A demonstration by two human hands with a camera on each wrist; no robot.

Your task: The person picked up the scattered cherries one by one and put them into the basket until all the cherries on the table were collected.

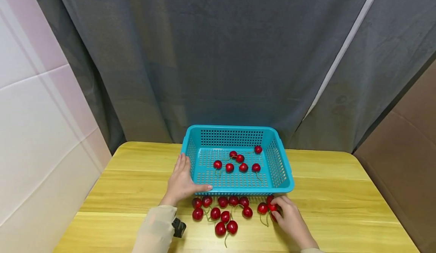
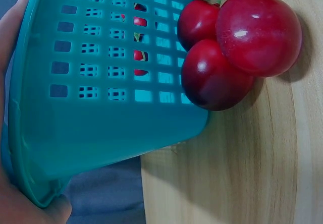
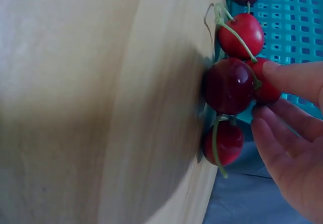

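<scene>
A blue plastic basket (image 1: 245,190) with perforated sides stands on the table, several red cherries (image 1: 243,167) spread over its floor. My left hand (image 1: 180,181) holds the basket's near left corner, thumb along the front rim and fingers against the left side. More stemmed cherries (image 1: 220,228) lie on the wood before the basket. Right of these, my right hand (image 1: 289,216) pinches a bright red cherry (image 3: 266,87) between thumb and fingers. A darker cherry (image 3: 228,86) sits right against it, and others with green stems lie close by.
The wooden table (image 1: 340,200) has rounded far corners. A grey curtain (image 1: 221,56) hangs behind the basket. A white panel (image 1: 41,113) rises at the left and a brown board (image 1: 402,139) at the right. A black strap (image 1: 178,227) is on the left wrist.
</scene>
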